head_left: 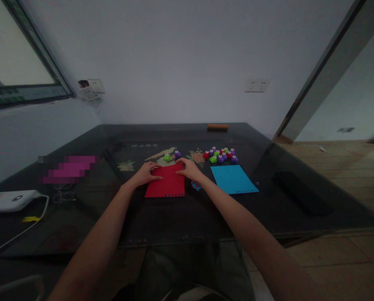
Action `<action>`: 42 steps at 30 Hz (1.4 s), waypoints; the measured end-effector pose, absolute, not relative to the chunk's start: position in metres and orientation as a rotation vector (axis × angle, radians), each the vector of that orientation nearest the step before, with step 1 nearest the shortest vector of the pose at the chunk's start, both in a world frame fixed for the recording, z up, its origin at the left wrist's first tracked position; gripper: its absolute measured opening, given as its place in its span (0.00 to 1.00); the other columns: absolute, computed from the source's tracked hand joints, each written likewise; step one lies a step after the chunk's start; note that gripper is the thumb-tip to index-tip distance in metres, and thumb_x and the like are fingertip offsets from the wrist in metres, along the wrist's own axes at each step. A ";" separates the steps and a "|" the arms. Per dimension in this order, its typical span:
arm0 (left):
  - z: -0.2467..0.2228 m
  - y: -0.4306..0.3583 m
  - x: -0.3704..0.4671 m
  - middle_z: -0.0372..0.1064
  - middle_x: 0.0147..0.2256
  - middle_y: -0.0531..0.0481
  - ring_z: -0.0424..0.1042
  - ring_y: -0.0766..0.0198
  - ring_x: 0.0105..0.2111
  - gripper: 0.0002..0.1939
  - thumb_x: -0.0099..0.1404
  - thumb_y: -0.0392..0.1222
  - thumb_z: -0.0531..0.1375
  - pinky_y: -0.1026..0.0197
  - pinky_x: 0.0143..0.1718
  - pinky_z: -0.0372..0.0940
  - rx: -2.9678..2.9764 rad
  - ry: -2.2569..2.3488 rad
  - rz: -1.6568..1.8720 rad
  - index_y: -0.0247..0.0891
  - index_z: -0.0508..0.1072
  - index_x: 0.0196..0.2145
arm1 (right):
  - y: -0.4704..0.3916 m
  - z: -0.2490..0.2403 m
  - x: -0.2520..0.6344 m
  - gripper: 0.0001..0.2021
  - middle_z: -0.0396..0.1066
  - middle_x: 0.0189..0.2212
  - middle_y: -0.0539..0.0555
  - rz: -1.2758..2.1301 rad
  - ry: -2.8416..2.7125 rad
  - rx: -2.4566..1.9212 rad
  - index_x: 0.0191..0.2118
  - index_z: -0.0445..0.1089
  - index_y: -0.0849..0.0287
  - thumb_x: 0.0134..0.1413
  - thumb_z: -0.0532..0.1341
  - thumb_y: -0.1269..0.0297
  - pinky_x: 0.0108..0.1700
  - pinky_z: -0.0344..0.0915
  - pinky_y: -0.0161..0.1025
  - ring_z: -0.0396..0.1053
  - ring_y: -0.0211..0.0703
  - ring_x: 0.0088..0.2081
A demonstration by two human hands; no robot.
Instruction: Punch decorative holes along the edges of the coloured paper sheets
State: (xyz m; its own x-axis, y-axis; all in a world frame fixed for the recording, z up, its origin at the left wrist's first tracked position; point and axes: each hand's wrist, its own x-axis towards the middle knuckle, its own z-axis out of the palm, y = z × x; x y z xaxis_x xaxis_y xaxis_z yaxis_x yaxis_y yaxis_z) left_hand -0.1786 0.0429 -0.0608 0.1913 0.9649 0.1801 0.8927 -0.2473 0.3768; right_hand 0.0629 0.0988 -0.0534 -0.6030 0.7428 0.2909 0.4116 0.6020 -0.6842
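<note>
A red sheet (166,182) with a row of small punched holes along its near edge lies on the dark table before me. My left hand (144,173) holds its far left corner, thumb on top and fingers curled at the edge. At the far right corner, my right hand (188,169) grips the same sheet in a similar way. Just beyond the sheet sit a green bead-like piece (167,157) and a purple one (177,154). By my right wrist, a small patch of blue and red bits (195,185) is partly hidden.
To the right lies a blue sheet (234,179) with holes. Behind it is a cluster of green, red and purple pieces (220,154). A black flat case (300,192) is farther right, a brown bar (218,126) at the back. A white device (13,200) with a cable sits left.
</note>
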 end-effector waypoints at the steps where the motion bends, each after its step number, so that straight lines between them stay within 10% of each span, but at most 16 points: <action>1: -0.061 0.043 -0.179 0.67 0.46 0.43 0.63 0.52 0.48 0.29 0.50 0.57 0.62 0.51 0.51 0.56 2.275 1.794 0.569 0.39 0.70 0.46 | 0.098 -0.053 0.063 0.22 0.68 0.42 0.54 0.818 -2.240 -0.904 0.47 0.65 0.60 0.42 0.64 0.73 0.44 0.62 0.39 0.66 0.40 0.39; 20: -0.032 0.030 -0.152 0.71 0.45 0.39 0.72 0.55 0.42 0.28 0.61 0.49 0.55 0.54 0.40 0.68 1.383 1.612 1.103 0.36 0.59 0.56 | 0.112 -0.044 0.077 0.21 0.71 0.34 0.52 1.236 -1.704 -0.906 0.48 0.64 0.58 0.46 0.56 0.77 0.37 0.68 0.39 0.69 0.39 0.34; 42: -0.026 0.007 -0.120 0.67 0.20 0.48 0.61 0.70 0.18 0.17 0.55 0.50 0.62 0.67 0.18 0.56 1.453 1.267 0.764 0.30 0.70 0.30 | 0.126 -0.045 0.084 0.22 0.64 0.27 0.46 1.150 -1.490 -0.601 0.50 0.63 0.51 0.46 0.60 0.67 0.28 0.61 0.32 0.62 0.34 0.26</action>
